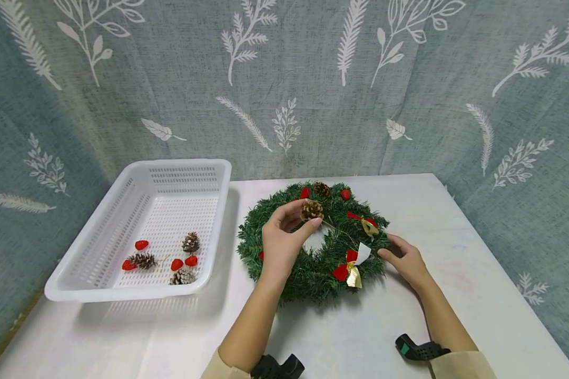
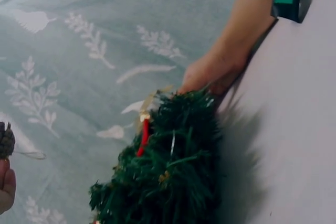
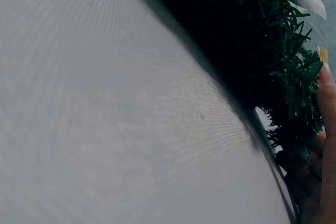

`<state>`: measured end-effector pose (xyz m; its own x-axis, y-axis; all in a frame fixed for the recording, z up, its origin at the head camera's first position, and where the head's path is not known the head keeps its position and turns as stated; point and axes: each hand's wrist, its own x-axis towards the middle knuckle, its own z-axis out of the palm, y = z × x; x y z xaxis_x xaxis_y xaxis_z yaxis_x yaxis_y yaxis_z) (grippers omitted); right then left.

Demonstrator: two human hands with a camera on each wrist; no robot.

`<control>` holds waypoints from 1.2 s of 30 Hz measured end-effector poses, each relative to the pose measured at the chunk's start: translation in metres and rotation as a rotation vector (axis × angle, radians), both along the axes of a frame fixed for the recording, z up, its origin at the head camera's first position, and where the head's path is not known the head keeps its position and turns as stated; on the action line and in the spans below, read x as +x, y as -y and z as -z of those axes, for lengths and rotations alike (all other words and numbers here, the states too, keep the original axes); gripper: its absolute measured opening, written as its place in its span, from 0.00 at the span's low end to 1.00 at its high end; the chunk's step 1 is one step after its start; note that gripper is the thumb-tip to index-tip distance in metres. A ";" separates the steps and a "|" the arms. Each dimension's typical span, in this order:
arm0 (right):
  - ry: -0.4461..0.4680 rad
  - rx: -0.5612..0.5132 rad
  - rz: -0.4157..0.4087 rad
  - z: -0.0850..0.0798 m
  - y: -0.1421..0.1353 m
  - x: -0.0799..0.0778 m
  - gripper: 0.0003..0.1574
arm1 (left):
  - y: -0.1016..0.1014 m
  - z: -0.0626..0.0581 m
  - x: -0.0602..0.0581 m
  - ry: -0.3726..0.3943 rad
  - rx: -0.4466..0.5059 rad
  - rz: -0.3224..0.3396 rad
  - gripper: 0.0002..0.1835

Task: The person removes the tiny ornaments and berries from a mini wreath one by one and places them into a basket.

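Observation:
A green tinsel wreath (image 1: 261, 231) lies on the white table. Above its middle, my left hand (image 1: 284, 237) pinches a brown pinecone (image 1: 311, 210) between thumb and fingers. A thin gold wire trails from this pinecone; the left wrist view shows both the pinecone (image 2: 6, 141) and part of the hand (image 2: 5, 190). At the wreath's right edge, my right hand (image 1: 408, 263) grips the greenery, thumb on top. In the right wrist view its fingers (image 3: 310, 177) reach under the branches. Red-and-gold bows (image 1: 352, 269), red berries (image 1: 345, 194) and another pinecone (image 1: 321, 189) decorate the wreath.
To the left stands a white perforated basket (image 1: 223, 210) holding pinecones (image 1: 190, 242) and several red berry-like pieces (image 1: 141, 245). A green-grey curtain (image 1: 313, 131) with white leaf prints hangs behind and beside the table (image 1: 445, 231).

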<state>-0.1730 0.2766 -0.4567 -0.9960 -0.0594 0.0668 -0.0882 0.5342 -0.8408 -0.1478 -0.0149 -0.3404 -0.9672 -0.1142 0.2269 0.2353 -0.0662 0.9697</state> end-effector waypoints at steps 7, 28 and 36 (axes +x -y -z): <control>-0.004 -0.015 -0.010 0.003 0.002 -0.001 0.37 | 0.019 0.000 0.005 0.016 0.009 -0.060 0.24; -0.006 0.012 -0.015 -0.002 0.001 0.000 0.39 | 0.055 -0.001 0.011 0.025 0.064 -0.257 0.24; 0.017 0.012 -0.003 -0.001 -0.002 -0.001 0.39 | 0.065 -0.002 0.009 0.026 0.081 -0.295 0.25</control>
